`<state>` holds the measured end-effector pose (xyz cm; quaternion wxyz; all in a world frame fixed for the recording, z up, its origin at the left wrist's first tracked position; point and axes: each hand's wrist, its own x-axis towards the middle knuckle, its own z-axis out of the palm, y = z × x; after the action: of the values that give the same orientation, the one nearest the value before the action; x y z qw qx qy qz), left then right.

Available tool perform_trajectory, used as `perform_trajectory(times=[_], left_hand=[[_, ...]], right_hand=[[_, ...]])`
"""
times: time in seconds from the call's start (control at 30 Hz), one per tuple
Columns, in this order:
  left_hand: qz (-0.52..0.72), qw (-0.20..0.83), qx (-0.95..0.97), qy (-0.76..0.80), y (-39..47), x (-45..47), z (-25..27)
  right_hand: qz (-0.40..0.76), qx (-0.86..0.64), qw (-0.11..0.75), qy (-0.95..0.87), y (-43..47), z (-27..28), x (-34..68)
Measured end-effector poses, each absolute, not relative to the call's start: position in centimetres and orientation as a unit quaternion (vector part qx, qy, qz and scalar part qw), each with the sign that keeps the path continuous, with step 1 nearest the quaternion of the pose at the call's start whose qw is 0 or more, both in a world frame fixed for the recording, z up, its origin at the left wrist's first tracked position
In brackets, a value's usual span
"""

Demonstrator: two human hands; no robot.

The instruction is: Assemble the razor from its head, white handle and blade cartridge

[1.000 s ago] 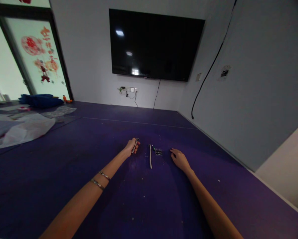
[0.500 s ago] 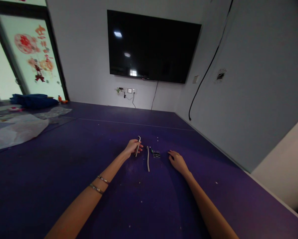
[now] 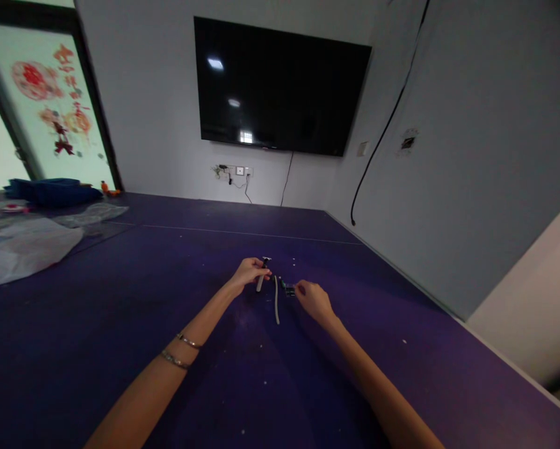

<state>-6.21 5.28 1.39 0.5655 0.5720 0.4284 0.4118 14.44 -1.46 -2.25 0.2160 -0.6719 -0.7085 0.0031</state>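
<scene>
My left hand (image 3: pixel 249 272) is closed around a slim T-headed tool (image 3: pixel 260 284), with a pale lower end, a dark middle and a small silvery crosspiece on top. It is too small to name more exactly. My right hand (image 3: pixel 313 299) has its fingertips pinched at the right edge of a small circuit board (image 3: pixel 290 290), which lies on the purple surface. A bit of green shows at the board's left end. Between the two hands lies a pale, slightly curved tube or strip (image 3: pixel 277 305), untouched, with a small dark piece by its upper end.
The purple surface (image 3: pixel 205 374) carries a few white specks. Clear plastic sheeting (image 3: pixel 41 246) and a dark blue folded cloth (image 3: pixel 50 192) lie at far left. A black cable (image 3: pixel 385 140) hangs along the right wall; a television (image 3: pixel 280 87) is mounted ahead.
My right hand has moved left from the bare surface and closed its fingers on the board's edge. The tool in my left hand has turned, showing its crosspiece.
</scene>
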Motion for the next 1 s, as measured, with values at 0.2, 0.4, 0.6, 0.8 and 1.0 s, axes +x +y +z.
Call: perform_trajectory(times=[0.2,0.4,0.6,0.8,1.0], left_hand=[[0.412,0.551,0.601,0.407,4.9,-5.9,1.9],[0.421,0.558,0.609,0.374,5.0,-5.8,1.8],[0.434,0.573,0.613,0.329,4.6,-5.9,2.1],[0.43,0.561,0.634,0.314,3.9,-5.6,3.0],[0.454,0.562,0.613,0.319,3.5,-5.0,2.8]], right_hand=[[0.05,-0.695,0.1,-0.71,-0.9,-1.9,8.9],[0.028,-0.709,0.085,-0.7,0.2,-2.4,7.7],[0.017,-0.707,0.108,-0.698,-0.4,-0.6,9.6],[0.099,-0.639,0.23,-0.727,-0.8,2.9,15.1],[0.183,-0.517,0.33,-0.769,-1.9,5.7,18.5]])
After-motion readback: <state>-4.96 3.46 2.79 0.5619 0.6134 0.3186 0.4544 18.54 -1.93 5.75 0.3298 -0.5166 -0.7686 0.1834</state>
